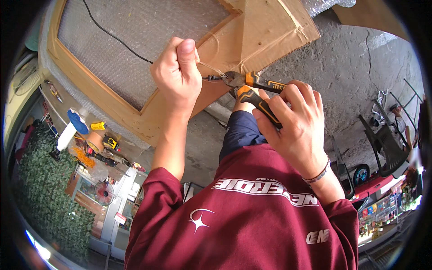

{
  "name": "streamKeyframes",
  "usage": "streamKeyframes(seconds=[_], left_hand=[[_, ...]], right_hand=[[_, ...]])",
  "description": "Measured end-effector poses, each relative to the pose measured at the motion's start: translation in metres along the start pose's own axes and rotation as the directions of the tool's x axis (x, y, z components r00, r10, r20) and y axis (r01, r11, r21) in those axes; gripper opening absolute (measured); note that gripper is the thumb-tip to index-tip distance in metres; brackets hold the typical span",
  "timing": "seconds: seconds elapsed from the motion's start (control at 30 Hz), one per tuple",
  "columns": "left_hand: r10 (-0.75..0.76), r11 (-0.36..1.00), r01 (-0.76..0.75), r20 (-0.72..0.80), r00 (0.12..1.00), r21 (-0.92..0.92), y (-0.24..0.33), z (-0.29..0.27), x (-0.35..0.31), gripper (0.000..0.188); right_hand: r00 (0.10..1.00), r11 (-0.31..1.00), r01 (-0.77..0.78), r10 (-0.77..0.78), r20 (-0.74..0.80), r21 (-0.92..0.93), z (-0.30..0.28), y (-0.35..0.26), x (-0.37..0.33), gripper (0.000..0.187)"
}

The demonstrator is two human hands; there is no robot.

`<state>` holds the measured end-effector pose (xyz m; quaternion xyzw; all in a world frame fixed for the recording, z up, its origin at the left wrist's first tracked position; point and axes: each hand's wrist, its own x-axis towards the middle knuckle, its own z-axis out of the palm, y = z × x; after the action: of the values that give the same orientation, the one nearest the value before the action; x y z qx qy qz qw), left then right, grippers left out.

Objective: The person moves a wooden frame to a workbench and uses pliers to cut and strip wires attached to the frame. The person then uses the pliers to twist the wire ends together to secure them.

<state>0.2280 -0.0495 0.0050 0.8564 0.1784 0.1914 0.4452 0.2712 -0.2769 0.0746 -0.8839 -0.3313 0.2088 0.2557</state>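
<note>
My left hand (177,74) is closed in a fist, thumb on top, on a thin pale string (209,67) pulled taut. My right hand (299,119) grips cutting pliers (250,96) with black and orange handles, which stand somewhat apart. The string runs from my fist to the pliers' jaws; whether they bite on it I cannot tell. A black cable (120,42) runs up to my left fist, and a short dark piece shows beside the jaws. Beneath lies a brown wooden panel (265,27) with bubble wrap (144,22) in its opening.
Left of the panel, a cluttered surface holds a tape roll (95,141), a yellow-black tape measure (110,142) and a blue-headed brush-like object (78,121). Cracked concrete floor (333,67) spreads to the right, with a black chair (389,148) and a person beyond.
</note>
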Motion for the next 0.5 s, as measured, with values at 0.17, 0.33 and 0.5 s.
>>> streamKeyframes(seconds=[0.17, 0.33, 0.5], left_hand=[[0.073, 0.996, -0.074, -0.031, 0.997, -0.045, -0.004, 0.001, -0.005, 0.045], [0.144, 0.979, -0.145, -0.017, 0.989, -0.143, -0.007, 0.001, -0.003, 0.042], [0.157, 0.961, -0.149, 0.015, 0.987, -0.234, -0.011, 0.0, -0.003, 0.042]], right_hand=[[0.999, 0.999, 0.01, -0.008, 0.049, -0.054, 0.001, -0.006, 0.004, 0.024], [0.997, 0.994, 0.017, -0.008, 0.082, -0.11, 0.0, -0.015, 0.004, 0.024], [0.994, 0.997, 0.055, -0.049, 0.093, -0.057, 0.004, -0.01, 0.005, 0.027]])
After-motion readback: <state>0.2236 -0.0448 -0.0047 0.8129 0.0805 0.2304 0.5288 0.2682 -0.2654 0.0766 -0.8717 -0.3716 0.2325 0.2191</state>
